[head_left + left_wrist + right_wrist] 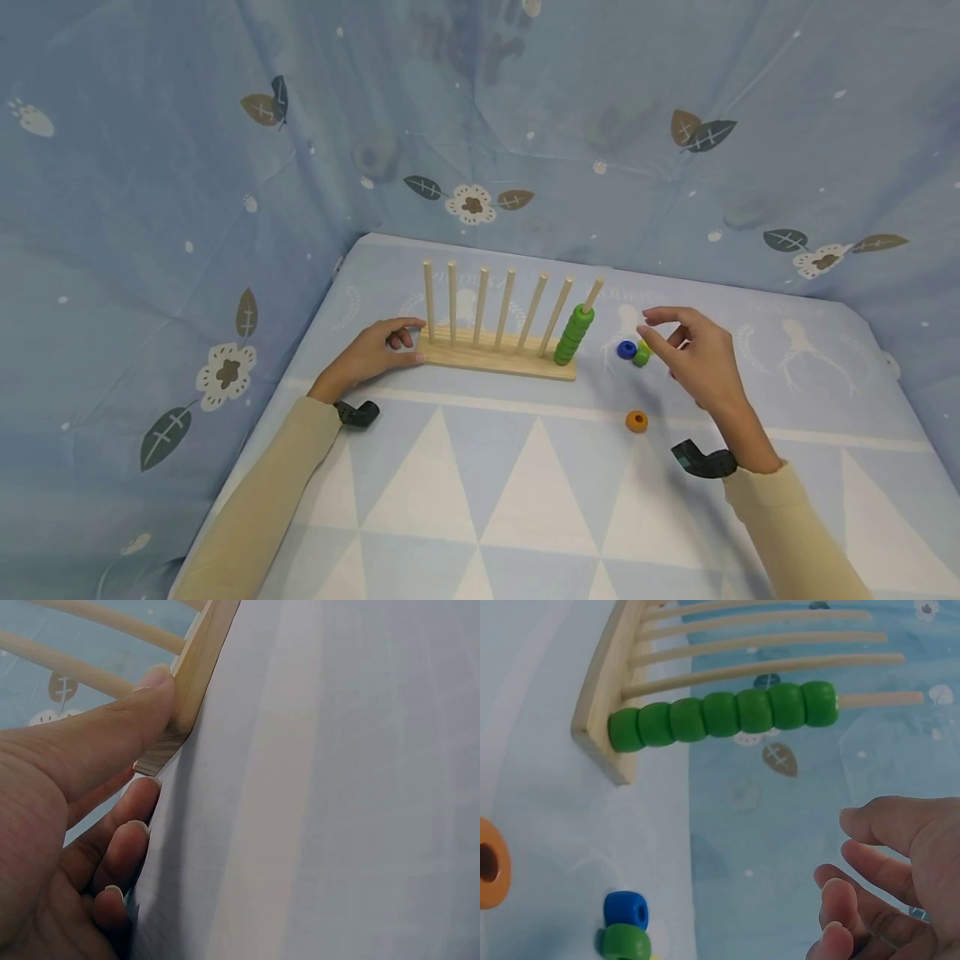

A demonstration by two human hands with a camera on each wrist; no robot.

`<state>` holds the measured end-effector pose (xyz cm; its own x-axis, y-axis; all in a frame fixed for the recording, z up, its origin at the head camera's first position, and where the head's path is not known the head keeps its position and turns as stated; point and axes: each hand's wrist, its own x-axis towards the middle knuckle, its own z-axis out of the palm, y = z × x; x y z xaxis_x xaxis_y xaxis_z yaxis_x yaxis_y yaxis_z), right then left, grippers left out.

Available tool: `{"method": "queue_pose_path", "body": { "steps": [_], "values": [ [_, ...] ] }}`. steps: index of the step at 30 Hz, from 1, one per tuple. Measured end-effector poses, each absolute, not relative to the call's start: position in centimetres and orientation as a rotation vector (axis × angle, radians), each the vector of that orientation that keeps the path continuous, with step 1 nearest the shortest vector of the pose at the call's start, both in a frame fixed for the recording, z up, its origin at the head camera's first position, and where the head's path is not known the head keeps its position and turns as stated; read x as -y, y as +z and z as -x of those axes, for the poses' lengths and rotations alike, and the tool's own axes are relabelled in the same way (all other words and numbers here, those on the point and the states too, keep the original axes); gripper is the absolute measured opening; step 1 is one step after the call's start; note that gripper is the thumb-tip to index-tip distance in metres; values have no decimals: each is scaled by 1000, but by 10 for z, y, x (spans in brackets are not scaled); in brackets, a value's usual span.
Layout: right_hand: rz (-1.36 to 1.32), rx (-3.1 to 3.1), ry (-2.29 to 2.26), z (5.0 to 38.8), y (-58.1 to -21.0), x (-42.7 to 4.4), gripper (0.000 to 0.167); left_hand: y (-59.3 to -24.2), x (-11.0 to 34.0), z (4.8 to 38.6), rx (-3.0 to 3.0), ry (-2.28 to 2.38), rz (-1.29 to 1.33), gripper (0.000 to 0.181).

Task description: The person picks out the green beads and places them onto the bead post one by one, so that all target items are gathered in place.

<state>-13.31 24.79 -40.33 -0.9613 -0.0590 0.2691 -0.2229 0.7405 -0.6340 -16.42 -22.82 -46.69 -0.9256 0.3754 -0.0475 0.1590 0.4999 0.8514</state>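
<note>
A wooden peg stand (487,360) has a row of upright pegs. The rightmost peg carries a stack of several green beads (720,715), its bare tip showing above them. My left hand (372,348) holds the stand's left end between thumb and index finger; in the left wrist view the thumb (127,724) lies on the base. Right of the stand, my right hand (699,354) hovers with nothing in it, thumb and fingers apart. Near its fingertips on the table lie a blue bead (625,351) and a green bead (641,358), with a bit of yellow beside them.
An orange bead (632,427) lies nearer me on the patterned tablecloth (450,475). Blue printed fabric (585,108) hangs behind the table and along its left side. Each wrist wears a black camera mount (703,461).
</note>
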Motion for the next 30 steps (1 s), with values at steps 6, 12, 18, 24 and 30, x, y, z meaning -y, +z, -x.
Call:
{"method": "queue_pose_path", "body": {
  "steps": [6, 12, 18, 24, 30],
  "values": [
    [-166, 2756, 1005, 135, -416, -257, 35, -469, 229, 165, -2519, 1397, -456, 60],
    [-120, 2799, 966, 138, -429, -266, 36, -469, 229, 166, -2528, 1382, -462, 61],
    [-91, 2816, 952, 142, -440, -272, 32, -469, 230, 165, -2537, 1372, -480, 60],
    [-77, 2859, 952, 145, -450, -277, 32, -477, 231, 170, -2533, 1382, -456, 61],
    [-47, 2895, 967, 148, -458, -280, 33, -469, 229, 166, -2533, 1370, -475, 60]
  ]
}}
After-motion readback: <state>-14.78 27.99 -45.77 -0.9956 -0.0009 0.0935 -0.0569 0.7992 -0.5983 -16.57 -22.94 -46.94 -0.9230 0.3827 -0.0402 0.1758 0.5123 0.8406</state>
